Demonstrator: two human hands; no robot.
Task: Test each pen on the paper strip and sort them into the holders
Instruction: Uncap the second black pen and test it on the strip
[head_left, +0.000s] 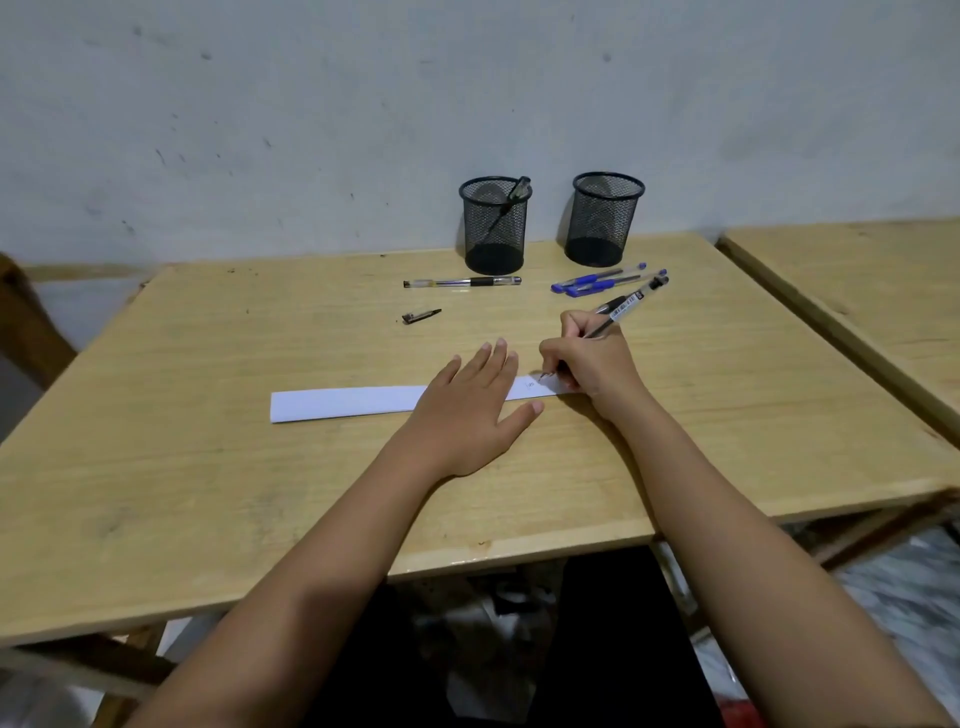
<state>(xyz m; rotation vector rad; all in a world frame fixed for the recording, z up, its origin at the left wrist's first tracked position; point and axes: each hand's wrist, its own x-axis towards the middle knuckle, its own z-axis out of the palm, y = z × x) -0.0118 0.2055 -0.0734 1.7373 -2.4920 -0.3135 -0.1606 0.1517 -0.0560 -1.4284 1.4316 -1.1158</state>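
Wooden counter (208, 467) by a grey wall. Left hand (467, 410) lies flat, fingers straight, on the paper strip (343, 404). Right hand (587, 364) pinches a black pen (631, 301), tip on the strip's right end. Two holders (605, 218) stand behind.

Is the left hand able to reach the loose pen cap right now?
Probably yes. The left hand lies flat on the paper strip, and only bare tabletop shows between it and the pen cap. Lifting it would leave the strip unheld while the right hand writes with its pen.
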